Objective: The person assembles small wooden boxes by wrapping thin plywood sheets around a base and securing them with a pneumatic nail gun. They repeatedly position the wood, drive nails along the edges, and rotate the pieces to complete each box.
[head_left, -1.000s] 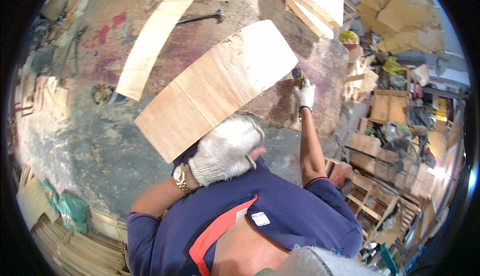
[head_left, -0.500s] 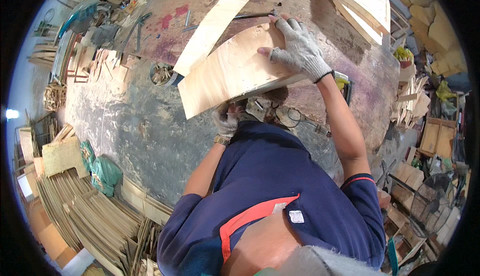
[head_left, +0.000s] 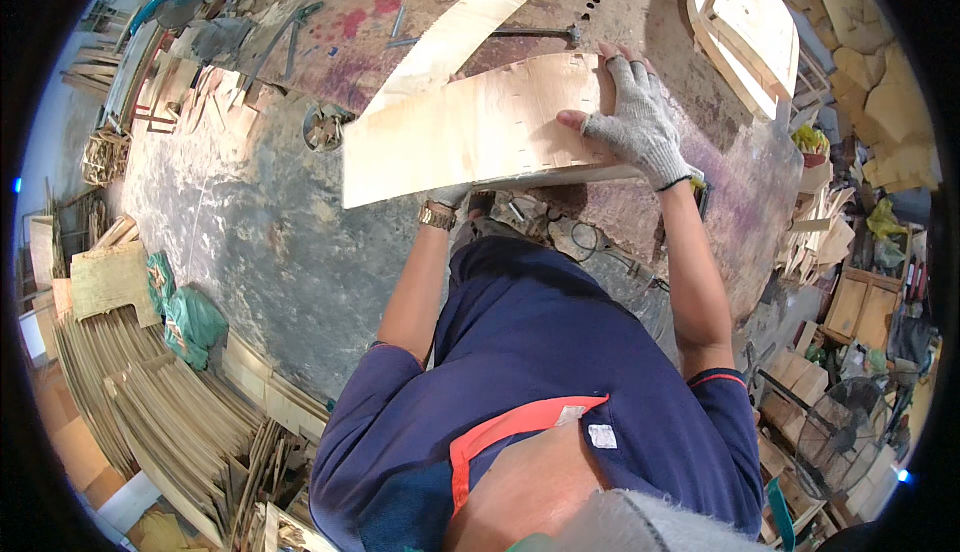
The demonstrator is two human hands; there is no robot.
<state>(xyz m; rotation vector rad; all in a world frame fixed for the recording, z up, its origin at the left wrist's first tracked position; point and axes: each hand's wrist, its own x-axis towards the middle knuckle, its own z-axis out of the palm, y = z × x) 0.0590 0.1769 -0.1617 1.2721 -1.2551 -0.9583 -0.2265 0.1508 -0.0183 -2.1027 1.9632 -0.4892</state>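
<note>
A pale, gently curved plywood panel [head_left: 440,137] is held up over the worktable, tilted, with short dark marks like staples along its right end and near edge. My right hand [head_left: 640,122], in a grey fingerless glove, lies on the panel's right end. Its fingers are spread toward the far edge and the thumb rests on the face. My left hand [head_left: 450,195], gloved too and with a watch at the wrist, reaches beneath the near edge; its fingers are hidden by the wood. A long curved plywood strip [head_left: 470,22] lies behind the panel, partly covered by it.
A curved wooden frame [head_left: 745,27] lies at the far right of the worktable [head_left: 640,22]. Beyond the panel is a dark metal tool [head_left: 535,34]. A round tin of scraps [head_left: 325,128] sits to the left. Stacked curved slats [head_left: 180,432] fill the lower left; a fan [head_left: 845,432] stands lower right.
The panel has swung round, its left end moving away from me and to the left. My left hand has gone further under it; my right hand stays on its right end.
</note>
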